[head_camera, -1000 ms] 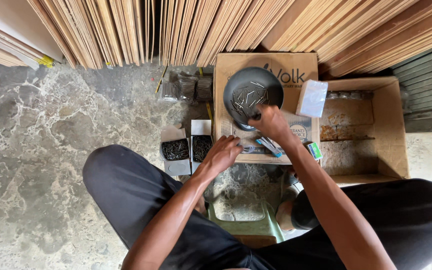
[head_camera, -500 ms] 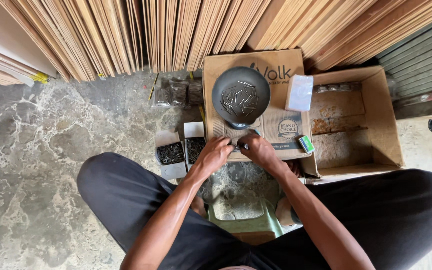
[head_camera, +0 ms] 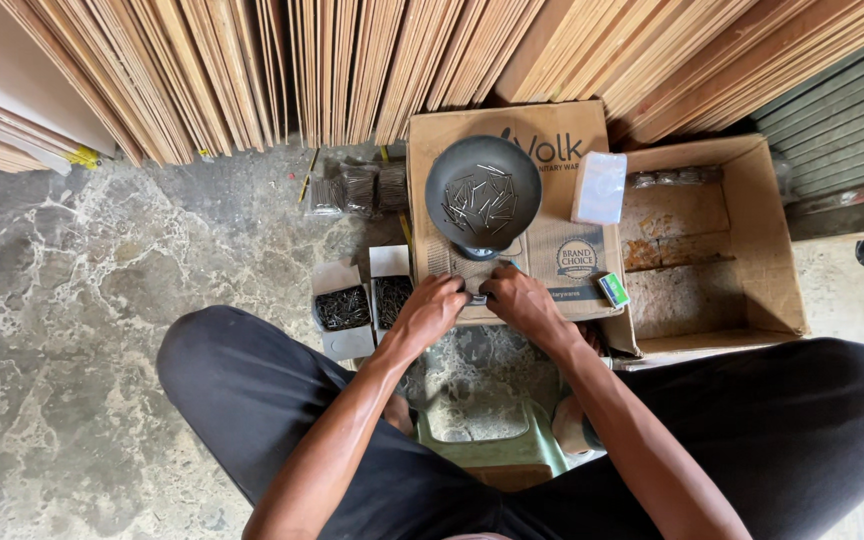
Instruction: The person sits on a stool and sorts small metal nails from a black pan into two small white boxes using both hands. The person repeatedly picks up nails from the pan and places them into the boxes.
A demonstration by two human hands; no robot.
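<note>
My left hand (head_camera: 434, 308) and right hand (head_camera: 514, 300) met knuckle to knuckle over the near edge of the flat cardboard box (head_camera: 542, 225), fingers curled in narrow around a small dark bundle (head_camera: 476, 297) pinched between them. Only a sliver of it showed between my fingertips, so I could not tell its long axis or which way it pointed.

Just beyond my fingers stood the dark round scale pan (head_camera: 483, 190), matte metal, with thin nails (head_camera: 480, 195) scattered across it at all angles. Left of my left hand lay two small open paper boxes (head_camera: 344, 308), each packed with dark nails lying side by side. Right of my right hand sat a little green packet (head_camera: 613, 289), and farther off a white rectangular packet (head_camera: 599, 187) leaned by the open, stained cardboard carton (head_camera: 742, 250).

Both forearms ran forward from my knees, wrists bent slightly down, elbows out. Below my hands was the worn green stool (head_camera: 497, 440) on the mottled stone floor (head_camera: 72, 300).
</note>
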